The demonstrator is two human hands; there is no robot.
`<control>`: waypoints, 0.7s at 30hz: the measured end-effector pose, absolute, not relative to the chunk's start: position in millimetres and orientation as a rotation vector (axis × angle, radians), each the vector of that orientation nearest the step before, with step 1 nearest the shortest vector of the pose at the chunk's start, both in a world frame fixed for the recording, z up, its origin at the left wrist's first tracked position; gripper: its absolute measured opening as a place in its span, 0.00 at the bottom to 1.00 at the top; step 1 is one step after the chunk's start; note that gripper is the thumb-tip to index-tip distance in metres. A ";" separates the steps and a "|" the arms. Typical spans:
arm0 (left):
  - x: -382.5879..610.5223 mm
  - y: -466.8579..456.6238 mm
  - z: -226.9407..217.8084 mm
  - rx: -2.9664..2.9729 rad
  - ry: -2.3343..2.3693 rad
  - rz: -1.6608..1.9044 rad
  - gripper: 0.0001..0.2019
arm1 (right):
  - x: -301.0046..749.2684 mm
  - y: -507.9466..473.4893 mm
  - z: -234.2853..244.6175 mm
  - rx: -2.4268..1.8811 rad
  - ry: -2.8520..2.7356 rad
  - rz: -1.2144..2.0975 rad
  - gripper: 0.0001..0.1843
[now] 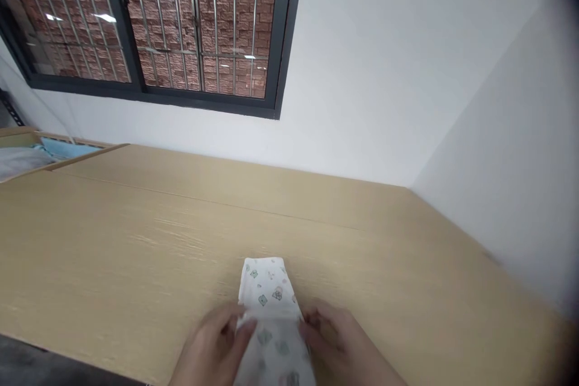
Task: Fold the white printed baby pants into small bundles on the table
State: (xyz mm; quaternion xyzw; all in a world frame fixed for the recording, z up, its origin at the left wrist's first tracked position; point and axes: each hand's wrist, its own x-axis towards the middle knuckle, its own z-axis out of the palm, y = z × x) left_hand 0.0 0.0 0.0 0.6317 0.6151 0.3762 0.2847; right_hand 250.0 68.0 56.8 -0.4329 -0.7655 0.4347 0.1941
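A narrow white cloth garment or fabric piece, printed with small green and brownish figures, lies lengthwise on the table in front of me. Its near part is raised and smeared by motion, and it runs out of the bottom of the view. My left hand pinches its left edge between thumb and fingers. On the opposite side, my right hand grips the right edge in the same way, level with the left. A fold or seam crosses the cloth between both hands. Which garment it is, if any, I cannot tell.
The light wood table reaches a white wall at the back and right. A wooden box with pale blue and white cloth stands at the far left. Above is a barred window. The table's front edge shows at lower left.
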 end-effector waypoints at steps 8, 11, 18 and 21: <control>17.1 98.5 31.7 1.913 2.205 0.682 0.14 | 220.5 159.1 27.0 -1.247 -2.106 0.940 0.16; 20.2 114.1 28.4 1.931 2.256 0.673 0.15 | 213.3 175.1 14.9 -1.269 -2.135 0.869 0.15; 28.2 58.4 -6.6 2.318 2.234 1.187 0.19 | 214.2 151.3 31.3 -1.222 -2.212 0.486 0.25; 44.5 13.9 -39.0 2.526 2.084 1.324 0.14 | 218.7 120.3 50.8 -1.003 -2.473 0.532 0.30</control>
